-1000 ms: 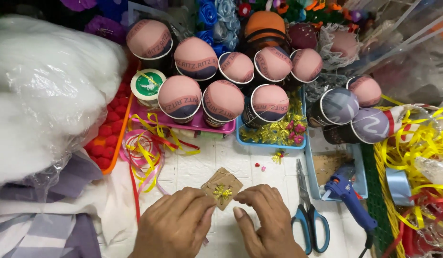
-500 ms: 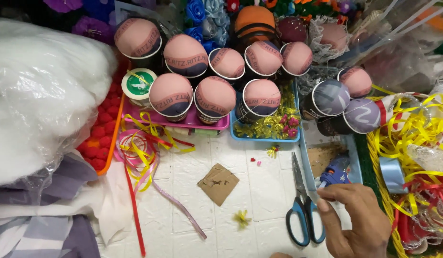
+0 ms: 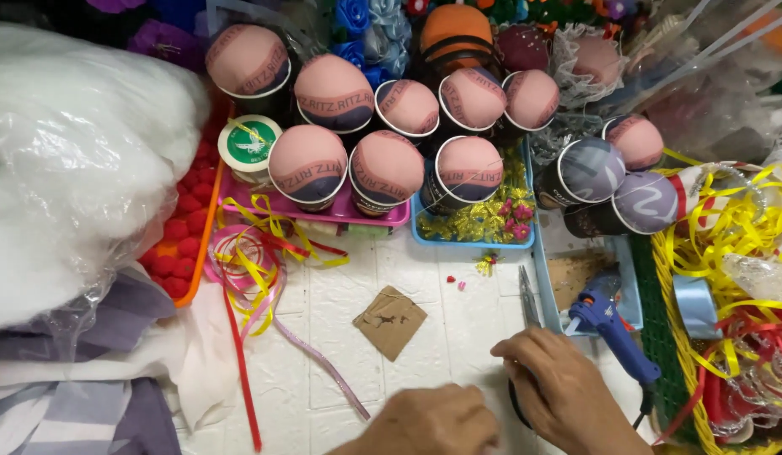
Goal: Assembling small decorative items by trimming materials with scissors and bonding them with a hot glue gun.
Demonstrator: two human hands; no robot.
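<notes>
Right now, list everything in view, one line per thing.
stuffed cups: at least a dozen, pink or grey domes, far edge of the work surface
white stuffing bag: one, white, far left
red pompoms: many, red, orange tray beside the bag
loose ribbons: several, yellow, red, pink, left of centre
cardboard square: one, brown, centre
glue gun: one, blue, right
scissors: one pair, metal blades, handles under the right hand
ribbon basket: one, yellow, right edge
left hand: bottom centre, empty
right hand: on the scissors

place: craft workshop | signs: ribbons [image 3: 256, 261], glue gun [image 3: 614, 324], stuffing [image 3: 71, 160]
</notes>
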